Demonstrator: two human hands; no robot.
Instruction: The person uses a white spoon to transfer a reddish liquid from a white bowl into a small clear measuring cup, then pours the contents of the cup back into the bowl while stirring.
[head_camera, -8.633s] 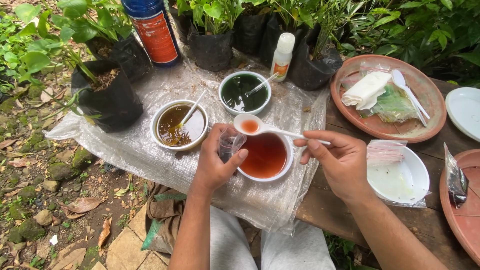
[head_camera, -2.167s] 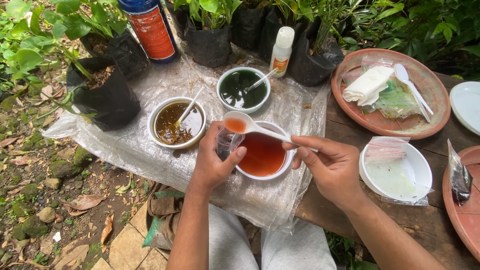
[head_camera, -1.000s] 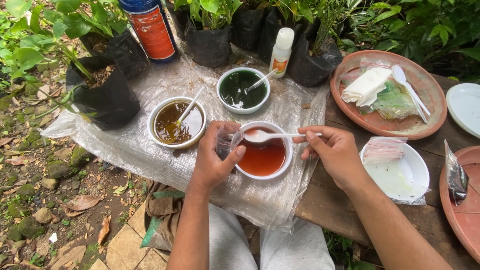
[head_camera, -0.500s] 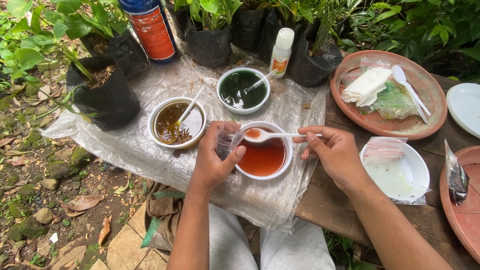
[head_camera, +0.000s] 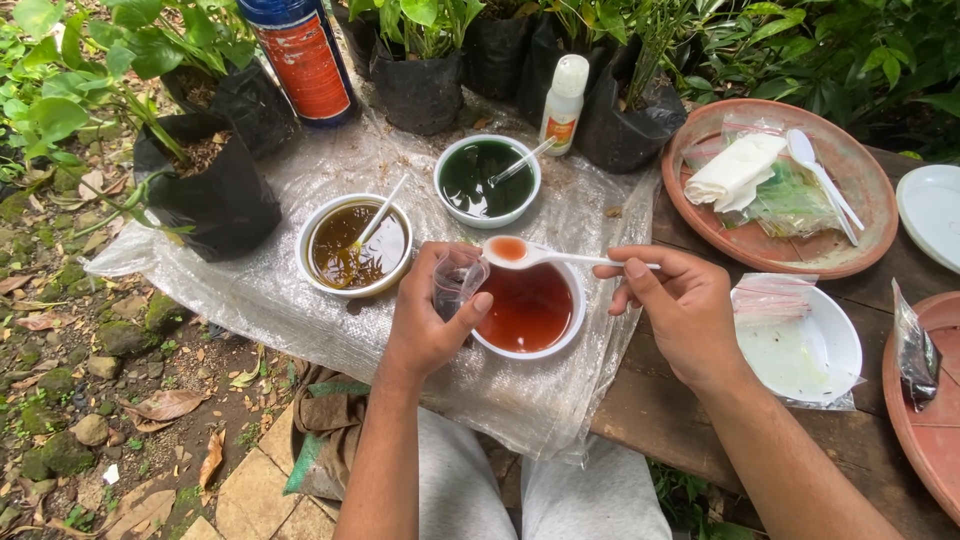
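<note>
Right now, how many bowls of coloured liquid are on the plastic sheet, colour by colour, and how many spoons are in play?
Brown liquid bowl: 1
Green liquid bowl: 1
Red liquid bowl: 1
Bowls total: 3
White spoon in right hand: 1
Spoon on clay plate: 1
Spoons total: 2

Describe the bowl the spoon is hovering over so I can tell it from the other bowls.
On the clear plastic sheet covering the table's left part stand three white bowls. The one meant is the bowl of red liquid, nearest the person, between the left hand and the right hand. Its neighbours hold brown and dark green liquid; only this one is red.
</note>
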